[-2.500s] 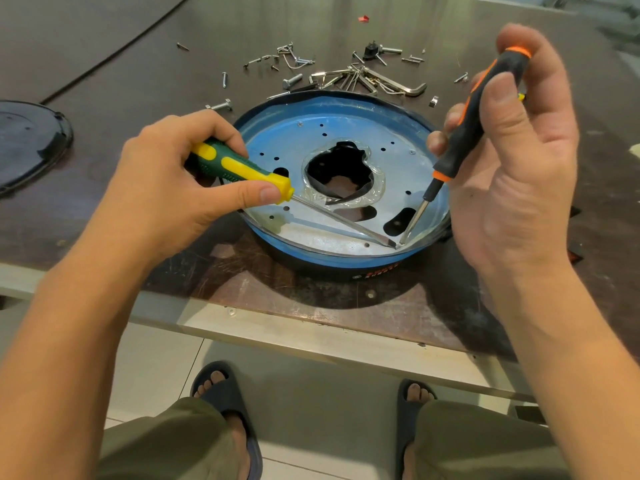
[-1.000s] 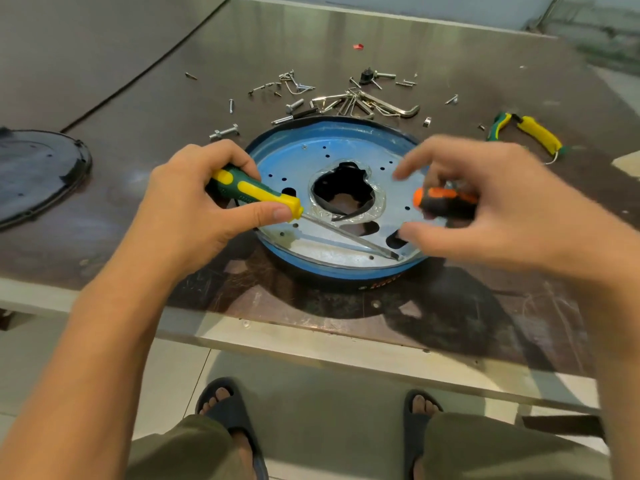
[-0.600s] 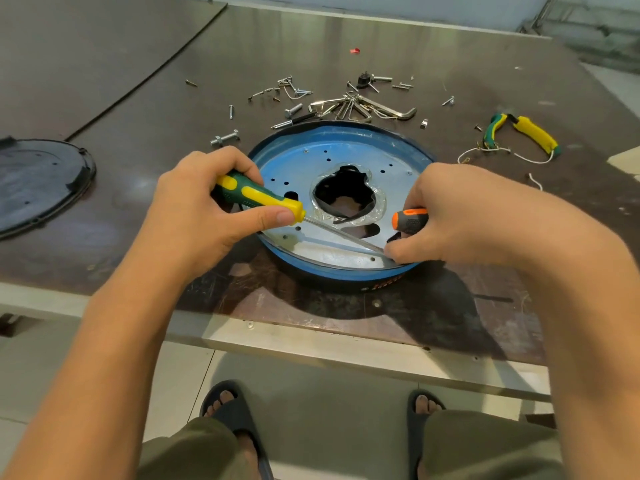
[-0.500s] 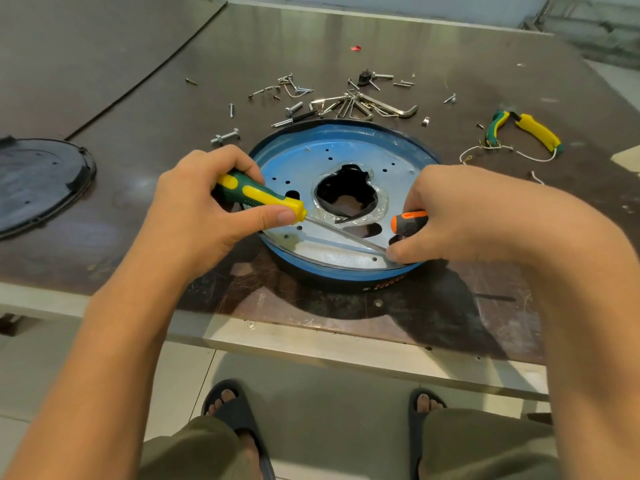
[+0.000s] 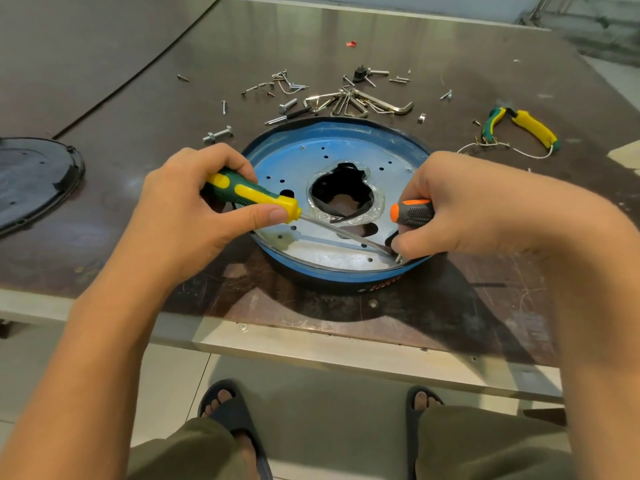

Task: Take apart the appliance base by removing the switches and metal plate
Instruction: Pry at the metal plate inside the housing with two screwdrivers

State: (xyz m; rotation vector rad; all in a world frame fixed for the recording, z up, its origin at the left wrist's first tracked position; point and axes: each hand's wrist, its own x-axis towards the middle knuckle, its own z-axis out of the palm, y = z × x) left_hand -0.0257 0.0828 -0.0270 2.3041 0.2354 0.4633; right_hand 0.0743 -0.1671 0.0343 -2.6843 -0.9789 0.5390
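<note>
The appliance base (image 5: 311, 270), a round blue-walled pan, lies flat near the front edge of the desk (image 5: 138, 98), between the person's hands. The metal plate (image 5: 322, 252) is not yet lifted; it sits inside the rim with a ragged dark opening at its centre. No switch can be made out.

The step in hand looks like prying the plate free at the near right rim. The left grip (image 5: 180, 216) is clenched round a yellow-and-green screwdriver (image 5: 249, 195), whose shaft runs low across the plate. The right grip (image 5: 460, 209) grasps an orange-and-black screwdriver (image 5: 412, 213), tip down. Both tips meet just inside the rim, partly hidden by the right fingers.

The next move probably calls for one blade to lever under the plate's edge while the other keeps the gap. Nothing holds the base down, so it may slide, and a slipping blade would run toward the fingers.

The desk is dark, scratched and worn, with a pale front strip. Loose screws and hex keys (image 5: 346, 98) lie beyond the base, pliers (image 5: 519, 126) to the right, a black round cover (image 5: 31, 178) at the left. Below is a pale tiled floor (image 5: 311, 393).
</note>
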